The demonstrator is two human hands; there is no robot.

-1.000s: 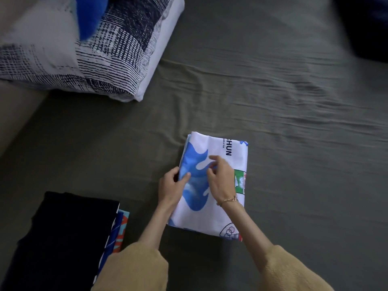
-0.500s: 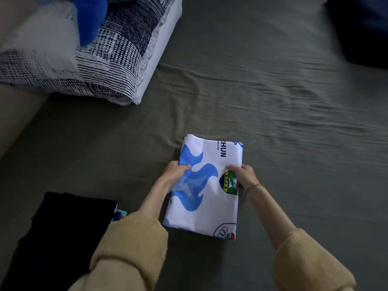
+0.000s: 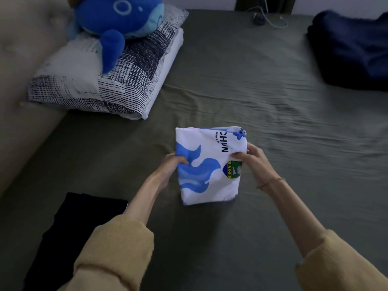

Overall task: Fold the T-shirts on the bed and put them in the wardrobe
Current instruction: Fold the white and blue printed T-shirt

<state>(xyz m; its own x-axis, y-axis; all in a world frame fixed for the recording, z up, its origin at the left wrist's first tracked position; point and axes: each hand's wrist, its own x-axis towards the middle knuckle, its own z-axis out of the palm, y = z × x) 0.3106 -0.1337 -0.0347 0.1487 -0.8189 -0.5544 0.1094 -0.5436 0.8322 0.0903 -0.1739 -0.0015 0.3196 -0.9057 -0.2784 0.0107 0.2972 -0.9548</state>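
- Folded white T-shirt (image 3: 206, 164), blue flame print: was flat on the bed sheet (image 3: 262, 97), now raised off it, near edge hanging.
- Left hand (image 3: 175, 162): moved from the top face to grip the 9 o'clock edge.
- Right hand (image 3: 253, 159): moved off the print to pinch the 3 o'clock edge by the badge.
- View tilted up: blue plush toy (image 3: 119, 19), a cable at 12 o'clock, and more of the dark blue pile (image 3: 352, 49) at 2 o'clock now show.
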